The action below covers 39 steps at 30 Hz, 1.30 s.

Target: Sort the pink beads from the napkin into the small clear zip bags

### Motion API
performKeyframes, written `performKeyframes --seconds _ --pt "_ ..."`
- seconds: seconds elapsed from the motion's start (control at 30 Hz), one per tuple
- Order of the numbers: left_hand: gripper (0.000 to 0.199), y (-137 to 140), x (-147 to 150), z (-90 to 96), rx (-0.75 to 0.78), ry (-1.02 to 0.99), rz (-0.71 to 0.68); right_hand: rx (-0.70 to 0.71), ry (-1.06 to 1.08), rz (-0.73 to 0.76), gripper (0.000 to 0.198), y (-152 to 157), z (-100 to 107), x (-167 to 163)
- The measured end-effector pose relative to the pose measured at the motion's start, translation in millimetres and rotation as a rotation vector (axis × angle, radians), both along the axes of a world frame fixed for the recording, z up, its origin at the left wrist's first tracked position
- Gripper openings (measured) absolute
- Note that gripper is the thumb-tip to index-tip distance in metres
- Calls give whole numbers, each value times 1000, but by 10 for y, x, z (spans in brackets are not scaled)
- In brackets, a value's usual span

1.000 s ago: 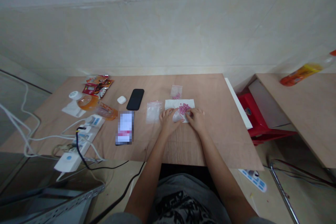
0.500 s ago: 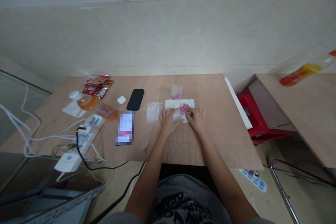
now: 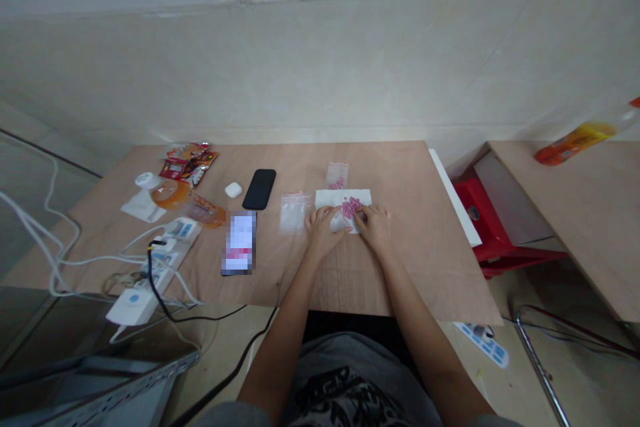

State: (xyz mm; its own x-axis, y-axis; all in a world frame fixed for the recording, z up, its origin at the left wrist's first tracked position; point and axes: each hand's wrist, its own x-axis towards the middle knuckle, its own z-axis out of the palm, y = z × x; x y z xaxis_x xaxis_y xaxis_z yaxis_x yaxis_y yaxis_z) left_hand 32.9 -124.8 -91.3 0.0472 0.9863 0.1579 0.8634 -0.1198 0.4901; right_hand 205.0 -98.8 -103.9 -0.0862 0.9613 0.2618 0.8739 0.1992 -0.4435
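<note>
Small pink beads (image 3: 352, 205) lie in a heap on a white sheet of paper (image 3: 324, 197) in front of me. My left hand (image 3: 323, 227) rests on the paper's left edge, fingers stretched out flat and thumb spread toward the middle. My right hand (image 3: 375, 225) is at the paper's right side, its thumb and fingertips pinched together at the edge of the bead heap. Whatever sits between those fingertips is too small to make out. Just behind the paper lies a clear zip bag (image 3: 337, 175) with some pink beads in its bottom. Left of my left hand is another clear zip bag (image 3: 295, 212), lying flat.
To the left are a black phone (image 3: 259, 189), a second phone with a lit, blurred screen (image 3: 239, 242), a white earbud case (image 3: 233, 189), a tipped orange drink bottle (image 3: 187, 200), snack packets (image 3: 187, 163) and a power strip (image 3: 155, 273) with cables. A red stool (image 3: 487, 220) stands right.
Both hands stay almost in place over the paper, and the bead heap looks the same. The whole view has shifted very slightly.
</note>
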Motion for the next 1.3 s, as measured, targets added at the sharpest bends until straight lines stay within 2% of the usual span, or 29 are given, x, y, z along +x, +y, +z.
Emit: performKeyframes --seconds 0.1,0.27,0.37,0.43,0.6,0.77,1.13,1.3 --pt "63 -2 4 7 -14 8 6 8 48 40 28 -11 23 6" --pt "64 -8 1 21 -18 6 -6 24 126 231 31 -44 74 3" --pt "63 -8 1 29 -27 7 -7 9 128 283 30 -59 100 -3" --pt "62 -8 4 35 -26 5 -3 3 128 246 30 -58 97 0" --pt "64 -6 6 40 -40 3 7 8 102 27 29 -21 25 20" --pt "65 -4 4 35 -41 0 -1 11 46 -102 32 5 -21 25" --pt "63 -9 1 53 -59 2 2 31 15 -211 32 25 -80 42" --pt "62 -5 -4 29 -40 -8 -1 2 5 -214 30 23 -90 48"
